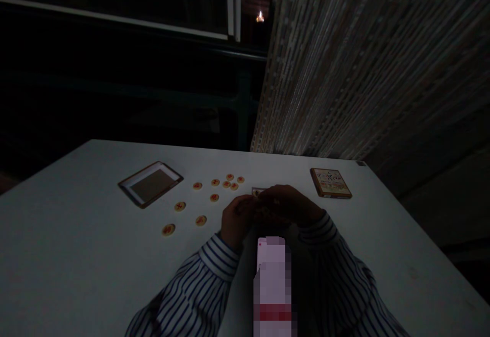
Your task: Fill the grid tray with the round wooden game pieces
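Observation:
My left hand [238, 220] is closed at the left edge of a small clear-edged tray [257, 190], its fingers curled. My right hand [293, 204] arches over the same tray from the right, palm down; its fingertips are lost in shadow. Dark pieces under the hands are too dim to make out. Left of my hands, several round wooden discs with red characters lie flat on the white table [95, 255], among them one disc [201, 220] near my left sleeve and another [168, 230] farther left.
A shallow open box lid or tray [151, 184] lies at the left. A square printed box [331, 183] is at the right. A lit phone-like object [271, 275], partly pixelated, is between my forearms. A strand curtain [317, 71] hangs behind the table.

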